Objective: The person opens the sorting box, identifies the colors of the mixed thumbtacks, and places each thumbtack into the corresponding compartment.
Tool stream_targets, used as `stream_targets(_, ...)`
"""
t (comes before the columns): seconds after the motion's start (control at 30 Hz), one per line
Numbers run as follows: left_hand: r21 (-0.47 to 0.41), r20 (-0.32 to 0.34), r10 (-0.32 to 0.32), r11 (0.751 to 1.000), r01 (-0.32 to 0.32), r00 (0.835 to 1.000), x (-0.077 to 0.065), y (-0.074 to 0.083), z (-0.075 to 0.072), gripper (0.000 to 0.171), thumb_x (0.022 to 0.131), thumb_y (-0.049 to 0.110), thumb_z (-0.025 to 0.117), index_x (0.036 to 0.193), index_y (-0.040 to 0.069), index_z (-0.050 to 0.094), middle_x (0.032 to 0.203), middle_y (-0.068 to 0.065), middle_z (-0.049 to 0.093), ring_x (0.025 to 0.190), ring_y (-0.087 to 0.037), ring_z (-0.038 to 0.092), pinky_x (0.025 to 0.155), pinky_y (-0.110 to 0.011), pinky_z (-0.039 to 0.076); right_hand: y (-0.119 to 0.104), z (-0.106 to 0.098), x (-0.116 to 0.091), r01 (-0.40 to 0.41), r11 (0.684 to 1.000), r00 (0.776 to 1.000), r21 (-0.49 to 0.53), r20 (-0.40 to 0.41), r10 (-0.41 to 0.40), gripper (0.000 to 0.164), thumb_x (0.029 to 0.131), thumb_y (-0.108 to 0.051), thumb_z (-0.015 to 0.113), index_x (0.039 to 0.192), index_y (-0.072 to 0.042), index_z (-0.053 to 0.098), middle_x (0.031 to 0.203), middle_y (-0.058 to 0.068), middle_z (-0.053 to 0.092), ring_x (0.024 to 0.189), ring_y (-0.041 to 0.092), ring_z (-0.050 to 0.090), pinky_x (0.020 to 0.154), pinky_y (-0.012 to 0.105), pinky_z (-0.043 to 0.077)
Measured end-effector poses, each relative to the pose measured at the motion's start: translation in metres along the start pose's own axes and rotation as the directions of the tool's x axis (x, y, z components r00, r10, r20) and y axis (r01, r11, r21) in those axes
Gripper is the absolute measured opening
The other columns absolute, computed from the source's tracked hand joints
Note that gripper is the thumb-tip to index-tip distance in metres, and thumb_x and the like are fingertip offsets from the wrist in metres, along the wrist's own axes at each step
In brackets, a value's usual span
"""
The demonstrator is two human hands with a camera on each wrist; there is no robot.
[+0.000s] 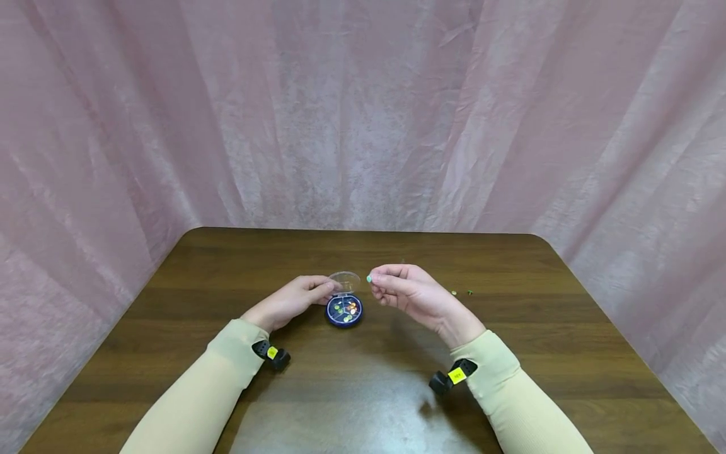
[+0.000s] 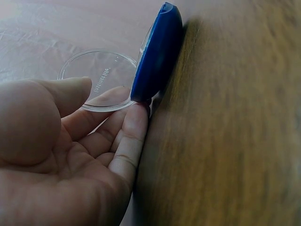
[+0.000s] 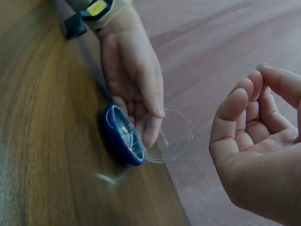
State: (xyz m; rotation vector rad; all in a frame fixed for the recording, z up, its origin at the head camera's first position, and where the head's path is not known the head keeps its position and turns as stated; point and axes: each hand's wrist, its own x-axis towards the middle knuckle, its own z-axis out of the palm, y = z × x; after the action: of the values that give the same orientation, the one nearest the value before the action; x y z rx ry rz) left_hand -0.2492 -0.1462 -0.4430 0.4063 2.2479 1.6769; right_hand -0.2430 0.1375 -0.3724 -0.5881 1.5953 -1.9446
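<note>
Where the thumb and forefinger of my right hand [image 1: 416,295] meet, they pinch one small green piece [image 1: 369,278], held up above the table [image 1: 567,353]. Just left of it, one round blue case [image 1: 343,325] sits open on the table, slightly left of midway between the side edges. White dividers split its inside, and several green, orange and pale bits [image 1: 351,309] lie among them, too small to count surely. Its one clear lid [image 1: 347,280] stands up on the far side, with white lettering, and my left hand [image 1: 295,297] grips it between thumb and fingers. Two more loose pieces [image 1: 469,292] lie beyond my right wrist, toward the far right corner. I wear two pale sleeves [image 1: 184,403] and two black wrist cameras [image 1: 440,382]. The table is brown wood grain with rounded far corners and a pale sheen nearer me; behind its far edge hangs a pink, folded curtain [image 1: 363,113].
</note>
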Motion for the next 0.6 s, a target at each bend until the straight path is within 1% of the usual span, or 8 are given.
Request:
stream_targets(0.1,-0.003,0.004,0.007,1.0,-0.007,1.0,0.0,0.001,0.0,0.037,0.107,0.028,0.047,0.13,0.006,0.065,0.133,-0.007,0.061,0.12,-0.023,0.058,0.1,-0.035,0.046,0.002,0.003,0.002,0.014,0.974,1.0,-0.228,-0.014,-0.018,0.03,0.093,-0.026,0.07,0.108,0.0,0.068,0.09,0.008,0.063,0.083,0.021,0.058,0.078,0.034,0.05)
stream_targets(0.17,0.003,0.006,0.013,1.0,-0.013,1.0,-0.001,0.001,0.0,0.038,0.107,0.028,0.047,0.131,0.004,0.064,0.134,-0.008,0.061,0.121,-0.024,0.057,0.1,-0.035,0.046,0.003,0.005,0.003,0.022,0.914,0.999,-0.406,-0.015,-0.031,0.031,0.093,-0.03,0.07,0.107,-0.003,0.07,0.092,0.01,0.065,0.085,0.025,0.059,0.079,0.038,0.051)
stream_targets(0.2,0.004,0.007,0.012,1.0,-0.012,1.0,-0.001,0.001,0.0,0.038,0.107,0.028,0.047,0.131,0.004,0.064,0.134,-0.008,0.061,0.122,-0.024,0.057,0.101,-0.035,0.046,0.004,0.007,0.004,0.032,0.865,0.999,-0.5,-0.01,-0.043,0.029,0.093,-0.031,0.07,0.106,-0.006,0.072,0.093,0.009,0.067,0.087,0.026,0.06,0.08,0.039,0.051)
stream_targets(0.3,0.007,0.009,0.008,1.0,-0.009,1.0,-0.002,0.0,0.0,0.038,0.107,0.029,0.047,0.131,0.005,0.064,0.134,-0.006,0.061,0.123,-0.023,0.056,0.101,-0.035,0.045,0.008,0.014,0.008,0.058,0.681,0.996,-0.73,0.0,-0.084,0.019,0.093,-0.032,0.069,0.099,-0.015,0.075,0.092,0.001,0.07,0.086,0.02,0.061,0.077,0.035,0.05)
stream_targets(0.4,0.012,0.009,0.005,1.0,-0.005,1.0,-0.002,0.0,0.0,0.039,0.107,0.031,0.047,0.132,0.006,0.064,0.134,-0.006,0.061,0.123,-0.023,0.056,0.101,-0.035,0.045,0.012,0.022,0.012,0.073,0.43,0.99,-0.9,0.012,-0.143,0.01,0.094,-0.03,0.067,0.092,-0.023,0.073,0.082,-0.013,0.067,0.077,0.009,0.059,0.07,0.027,0.048)
stream_targets(0.47,0.012,0.007,0.002,1.0,-0.002,1.0,-0.003,0.0,0.001,0.039,0.106,0.031,0.048,0.131,0.007,0.064,0.134,-0.005,0.061,0.124,-0.023,0.056,0.101,-0.034,0.046,0.016,0.027,0.015,0.066,0.274,0.986,-0.959,0.019,-0.168,0.008,0.093,-0.031,0.067,0.087,-0.027,0.072,0.077,-0.019,0.062,0.071,0.005,0.056,0.065,0.026,0.045)
stream_targets(0.53,0.015,0.008,0.003,1.0,-0.003,1.0,-0.004,0.001,0.002,0.038,0.106,0.031,0.048,0.132,0.007,0.064,0.134,-0.005,0.061,0.124,-0.023,0.056,0.1,-0.034,0.046,0.02,0.031,0.018,0.069,0.16,0.984,-0.985,0.04,-0.175,0.008,0.092,-0.031,0.067,0.085,-0.029,0.071,0.074,-0.021,0.059,0.068,0.003,0.055,0.063,0.024,0.045)
stream_targets(0.6,0.014,0.005,-0.006,1.0,0.006,1.0,-0.004,0.002,0.003,0.038,0.106,0.032,0.048,0.131,0.009,0.064,0.134,-0.003,0.061,0.123,-0.022,0.057,0.1,-0.034,0.046,0.024,0.035,0.02,0.082,0.087,0.982,-0.993,0.066,-0.176,0.009,0.091,-0.03,0.068,0.083,-0.029,0.071,0.072,-0.021,0.057,0.067,0.003,0.054,0.061,0.024,0.044)
